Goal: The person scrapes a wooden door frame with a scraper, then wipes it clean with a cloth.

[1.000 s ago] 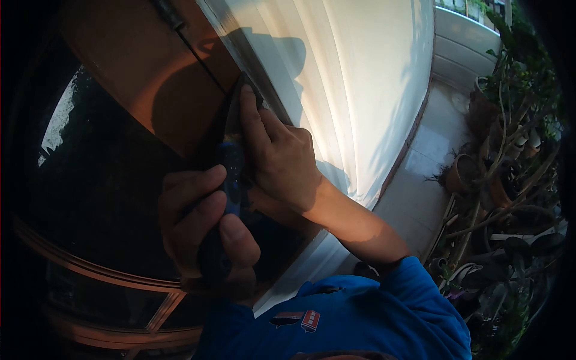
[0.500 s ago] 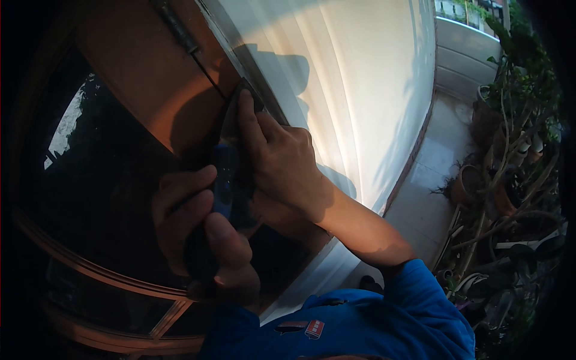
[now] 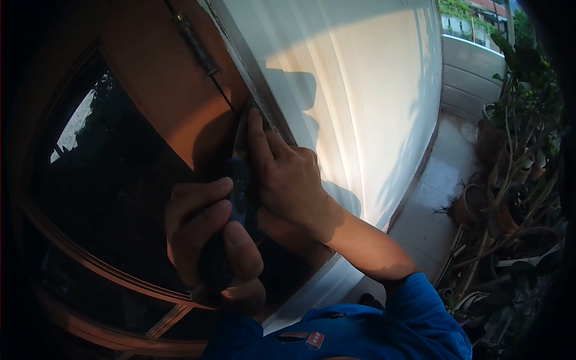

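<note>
My left hand (image 3: pixel 201 234) is closed around the thick handle of a black-and-blue hand tool (image 3: pixel 239 189). Its narrow front part points up toward the door edge, and its tip is hidden in shadow. My right hand (image 3: pixel 291 180) is beside it at the wooden door frame (image 3: pixel 255 84). Its index finger stretches up along a small dark piece at the edge, while the other fingers curl under; what they grip is hidden. A metal spring with a thin rod (image 3: pixel 196 45) runs diagonally down the orange-brown door (image 3: pixel 144 78) toward my fingertips.
Dark glass panes (image 3: pixel 120 192) fill much of the door at left. A white wall (image 3: pixel 354 90) stands close on the right, sunlit with shadows. Past it are a tiled walkway (image 3: pixel 429 198) and crowded potted plants (image 3: pixel 471 204).
The whole view has shifted, so the door, spring and hands sit slightly lower and farther right. Both hands keep nearly the same grip and place at the door edge.
</note>
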Motion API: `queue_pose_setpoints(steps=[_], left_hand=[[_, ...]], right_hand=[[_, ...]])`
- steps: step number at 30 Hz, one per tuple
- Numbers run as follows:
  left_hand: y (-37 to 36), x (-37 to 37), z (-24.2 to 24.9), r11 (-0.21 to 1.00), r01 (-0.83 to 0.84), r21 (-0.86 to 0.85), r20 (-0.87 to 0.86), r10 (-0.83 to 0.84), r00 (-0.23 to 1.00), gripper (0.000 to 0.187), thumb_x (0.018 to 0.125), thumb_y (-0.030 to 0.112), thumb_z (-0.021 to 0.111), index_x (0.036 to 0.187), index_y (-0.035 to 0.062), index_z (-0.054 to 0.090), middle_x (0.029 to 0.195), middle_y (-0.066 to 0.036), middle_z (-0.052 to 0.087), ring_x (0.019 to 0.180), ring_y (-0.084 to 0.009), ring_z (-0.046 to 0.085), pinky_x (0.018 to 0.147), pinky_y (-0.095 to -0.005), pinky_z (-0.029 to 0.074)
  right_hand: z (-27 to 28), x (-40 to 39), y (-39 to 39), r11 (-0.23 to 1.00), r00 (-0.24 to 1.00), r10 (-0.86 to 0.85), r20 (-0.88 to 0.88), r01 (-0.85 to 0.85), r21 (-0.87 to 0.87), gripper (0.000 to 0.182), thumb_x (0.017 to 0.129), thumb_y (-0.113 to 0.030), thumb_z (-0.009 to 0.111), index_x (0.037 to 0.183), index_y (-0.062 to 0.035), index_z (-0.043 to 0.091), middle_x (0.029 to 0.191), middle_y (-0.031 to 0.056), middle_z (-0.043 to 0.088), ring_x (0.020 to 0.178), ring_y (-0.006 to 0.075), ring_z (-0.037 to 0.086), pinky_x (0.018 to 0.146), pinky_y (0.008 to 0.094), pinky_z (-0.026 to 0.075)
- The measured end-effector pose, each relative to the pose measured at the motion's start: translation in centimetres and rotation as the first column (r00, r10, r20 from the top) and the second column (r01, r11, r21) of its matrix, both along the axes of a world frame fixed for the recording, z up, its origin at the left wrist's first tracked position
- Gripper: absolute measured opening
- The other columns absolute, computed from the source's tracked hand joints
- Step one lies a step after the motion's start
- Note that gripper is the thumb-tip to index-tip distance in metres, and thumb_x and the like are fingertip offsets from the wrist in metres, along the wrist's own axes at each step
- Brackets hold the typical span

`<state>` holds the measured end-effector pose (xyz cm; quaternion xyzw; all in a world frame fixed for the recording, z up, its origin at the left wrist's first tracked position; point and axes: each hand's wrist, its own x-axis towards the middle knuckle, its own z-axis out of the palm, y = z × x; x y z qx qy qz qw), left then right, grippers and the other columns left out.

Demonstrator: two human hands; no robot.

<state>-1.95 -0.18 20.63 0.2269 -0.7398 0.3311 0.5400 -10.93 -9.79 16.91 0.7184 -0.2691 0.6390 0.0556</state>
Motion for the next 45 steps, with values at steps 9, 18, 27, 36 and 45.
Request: queue_pose_setpoints(steps=[9,18,27,36,45], left_hand=[[-0.9,0.0,2.4,0.998,-0.026,-0.054,-0.158,0.017,0.987,0.023,0.097,0.018,0.053,0.1,-0.0046,0.053,0.098,-0.024,0.064,0.082,-0.0225,0.063,0.069,-0.0332,0.053],[-0.7,-0.2,3.0,0.997,-0.067,-0.032,-0.262,0.056,0.963,0.021,0.096,0.017,0.052,0.1,-0.0028,0.053,0.101,-0.022,0.065,0.084,-0.0219,0.064,0.077,-0.0357,0.054],[-0.3,-0.5,1.8,0.999,-0.032,-0.011,-0.098,0.03,0.995,0.02,0.098,0.019,0.053,0.103,-0.0012,0.053,0.098,-0.021,0.064,0.081,-0.0203,0.062,0.072,-0.0328,0.051],[0.3,-1.1,1.1,0.998,-0.07,0.006,-0.079,0.071,0.994,0.019,0.097,0.018,0.053,0.103,-0.0008,0.053,0.098,-0.019,0.064,0.083,-0.0216,0.062,0.076,-0.0347,0.052],[0.2,-0.7,1.5,0.998,-0.059,-0.019,-0.042,0.058,0.997,0.019,0.096,0.016,0.053,0.101,-0.0031,0.052,0.101,-0.023,0.064,0.084,-0.0219,0.064,0.078,-0.0352,0.053]], right_hand=[[3.2,0.5,-0.3,1.0,1.0,0.003,0.02,-0.003,-0.013,0.058,0.084,-0.011,0.06,0.135,0.0103,0.045,0.081,0.0138,0.066,0.061,0.0305,0.068,0.053,0.0391,0.055],[3.5,0.9,-0.8,0.998,1.0,-0.015,0.026,0.017,-0.057,0.063,0.082,-0.015,0.064,0.137,0.0097,0.045,0.082,0.0118,0.065,0.061,0.0277,0.068,0.051,0.0366,0.055],[1.6,0.5,-0.5,0.999,1.0,-0.014,0.011,0.015,-0.051,0.065,0.08,-0.016,0.065,0.137,0.0083,0.046,0.08,0.0097,0.063,0.059,0.0253,0.066,0.049,0.0359,0.053],[0.6,0.3,-0.8,0.994,1.0,0.015,0.027,-0.012,-0.105,0.066,0.078,-0.017,0.068,0.136,0.0088,0.047,0.08,0.0086,0.063,0.061,0.0231,0.066,0.049,0.0347,0.052],[1.6,0.3,-0.7,0.996,0.999,-0.003,0.034,0.006,-0.09,0.062,0.079,-0.016,0.065,0.135,0.007,0.048,0.079,0.0084,0.062,0.058,0.0249,0.066,0.049,0.0355,0.052]])
